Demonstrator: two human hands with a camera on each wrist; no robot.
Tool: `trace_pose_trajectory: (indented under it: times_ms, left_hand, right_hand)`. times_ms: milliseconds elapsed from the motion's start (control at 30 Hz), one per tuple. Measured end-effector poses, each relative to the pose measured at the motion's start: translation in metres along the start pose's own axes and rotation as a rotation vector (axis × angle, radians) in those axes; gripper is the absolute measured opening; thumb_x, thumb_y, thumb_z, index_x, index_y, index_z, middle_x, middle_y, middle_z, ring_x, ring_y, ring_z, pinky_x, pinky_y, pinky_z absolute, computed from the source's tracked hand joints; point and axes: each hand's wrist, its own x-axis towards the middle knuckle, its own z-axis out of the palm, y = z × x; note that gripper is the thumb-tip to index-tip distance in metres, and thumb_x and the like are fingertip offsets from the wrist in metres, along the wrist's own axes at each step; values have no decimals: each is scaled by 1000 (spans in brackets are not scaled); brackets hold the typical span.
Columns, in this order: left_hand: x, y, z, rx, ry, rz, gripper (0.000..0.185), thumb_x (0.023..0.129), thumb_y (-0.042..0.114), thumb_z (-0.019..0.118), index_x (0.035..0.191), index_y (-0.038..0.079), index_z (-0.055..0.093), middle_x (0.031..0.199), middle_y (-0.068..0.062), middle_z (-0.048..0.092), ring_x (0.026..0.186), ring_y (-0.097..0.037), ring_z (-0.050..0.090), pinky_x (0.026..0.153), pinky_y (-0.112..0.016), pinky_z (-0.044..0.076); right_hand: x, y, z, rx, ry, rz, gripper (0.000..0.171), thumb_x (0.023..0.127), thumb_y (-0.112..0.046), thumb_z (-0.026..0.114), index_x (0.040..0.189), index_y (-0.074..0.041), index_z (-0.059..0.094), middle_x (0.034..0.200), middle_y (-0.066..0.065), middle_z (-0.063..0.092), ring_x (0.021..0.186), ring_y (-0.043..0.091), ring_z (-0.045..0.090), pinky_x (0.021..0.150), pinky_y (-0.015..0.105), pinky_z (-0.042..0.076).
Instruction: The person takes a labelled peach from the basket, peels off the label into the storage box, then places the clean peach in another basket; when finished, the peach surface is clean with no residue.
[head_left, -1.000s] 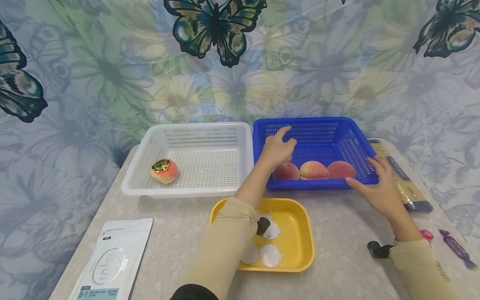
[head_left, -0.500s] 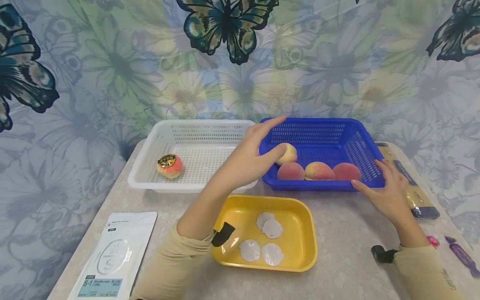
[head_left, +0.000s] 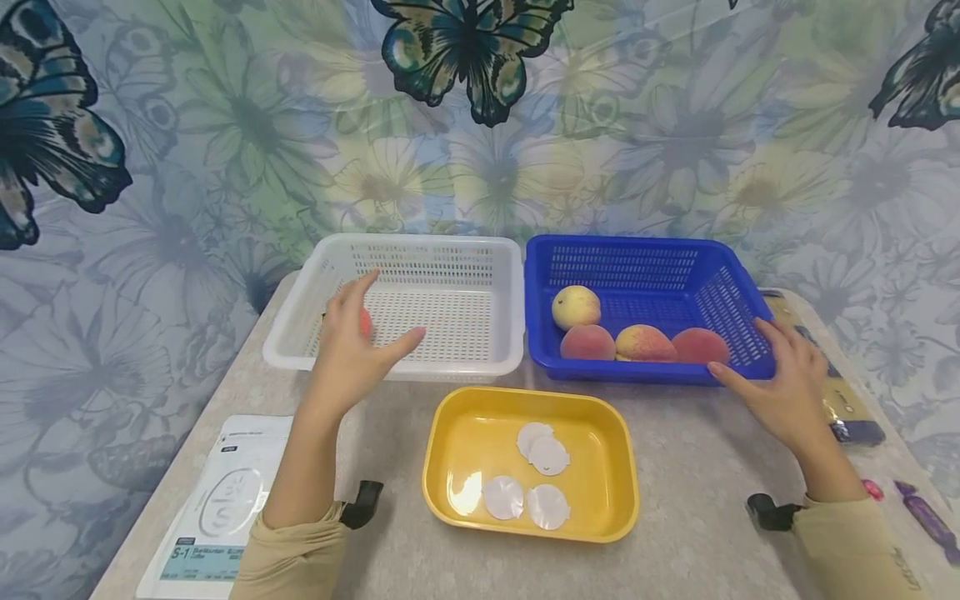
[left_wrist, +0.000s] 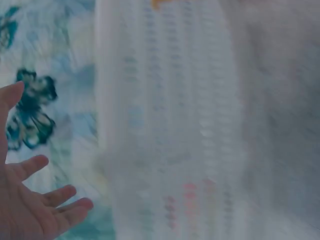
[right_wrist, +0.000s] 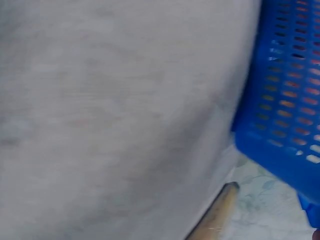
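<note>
My left hand [head_left: 348, 350] reaches over the front of the white basket [head_left: 450, 367], thumb and fingers spread with nothing between them. Behind it, a peach [head_left: 366, 323] in that basket is mostly hidden. The left wrist view shows the same hand [left_wrist: 40, 210] with spread fingers beside the basket's slotted side [left_wrist: 175, 125]. At the right front corner of the blue basket [head_left: 637, 372], my right hand [head_left: 787, 392] grips the rim, thumb at the front and fingers at the side. Several peaches [head_left: 576, 308] lie in the blue basket's left and front part.
A yellow tray [head_left: 432, 467] with several round whitish stickers [head_left: 548, 507] stands in front of the baskets. A white pouch [head_left: 225, 492] lies at the left. Beyond the right hand are a gold package [head_left: 847, 408] and a purple wrapped candy [head_left: 930, 525]. A patterned cloth hangs behind.
My left hand has come out of the blue basket and swung left to the white one, uncovering a pale peach in the blue basket. The right hand keeps its place on the rim.
</note>
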Motion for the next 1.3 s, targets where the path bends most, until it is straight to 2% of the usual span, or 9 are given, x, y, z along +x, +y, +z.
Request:
trace_pose_trajectory:
  times_ms: [200, 400, 467, 500, 700, 733, 800, 1067, 1300]
  left_hand:
    - [-4, -43, -14, 66, 35, -146, 111, 78, 52, 79, 161, 23, 10, 164, -21, 4, 150, -46, 5, 106, -76, 27]
    - [-5, -71, -23, 177, 75, -221, 118, 75, 55, 80, 160, 15, 9, 163, -26, 3, 149, -49, 3, 111, -75, 17]
    - [-5, -78, -25, 183, 78, -234, 121, 74, 58, 80, 160, 13, 8, 163, -27, 2, 150, -49, 2, 114, -73, 12]
    - [-5, -80, -25, 183, 76, -241, 123, 73, 59, 80, 160, 13, 8, 163, -27, 1, 150, -49, 0, 115, -72, 9]
    - [-4, -88, -29, 187, 41, -267, 131, 70, 65, 80, 160, 9, 3, 164, -27, -8, 151, -49, -11, 118, -70, -1]
    - [-4, -89, -29, 189, 37, -270, 132, 70, 65, 80, 160, 8, 2, 164, -27, -9, 151, -48, -12, 118, -70, -1]
    - [-4, -91, -30, 198, 30, -270, 134, 69, 65, 80, 159, 6, 0, 164, -27, -9, 151, -48, -12, 118, -70, -2]
    - [-5, -91, -32, 180, 35, -278, 139, 67, 63, 83, 157, -1, -1, 164, -27, -6, 152, -44, -15, 117, -71, 0]
    - [-7, -93, -33, 170, 50, -282, 140, 67, 59, 85, 157, -3, -2, 165, -26, -4, 152, -43, -12, 118, -70, 5]
  right_hand:
    - [6, -23, -1, 17, 43, -90, 85, 85, -37, 77, 153, -7, 36, 162, 21, 22, 145, 49, 9, 109, 76, 5]
    - [11, -67, 7, 151, 23, -216, 76, 83, -20, 80, 148, -8, 44, 156, 21, 32, 146, 44, 15, 113, 73, 8]
    - [13, -85, 12, 188, -8, -248, 75, 83, -18, 81, 148, -10, 45, 155, 20, 34, 146, 42, 18, 112, 72, 11]
    - [14, -94, 14, 190, -31, -253, 74, 84, -19, 80, 148, -12, 44, 156, 18, 34, 143, 41, 21, 112, 67, 20]
    - [22, -151, 31, 255, -193, -280, 71, 87, -25, 77, 149, -20, 43, 157, 8, 32, 144, 34, 22, 112, 64, 27]
    - [24, -159, 36, 271, -217, -290, 70, 87, -25, 78, 148, -20, 44, 156, 8, 32, 147, 33, 20, 113, 69, 21]
    - [28, -176, 47, 283, -259, -315, 71, 87, -29, 78, 148, -21, 44, 155, 6, 32, 146, 31, 22, 114, 65, 28]
    - [46, -241, 84, 299, -370, -436, 73, 88, -39, 74, 151, -21, 40, 154, 4, 36, 141, 26, 35, 115, 55, 34]
    - [66, -286, 113, 352, -480, -467, 74, 89, -38, 73, 152, -20, 38, 153, 0, 39, 130, 21, 44, 109, 42, 42]
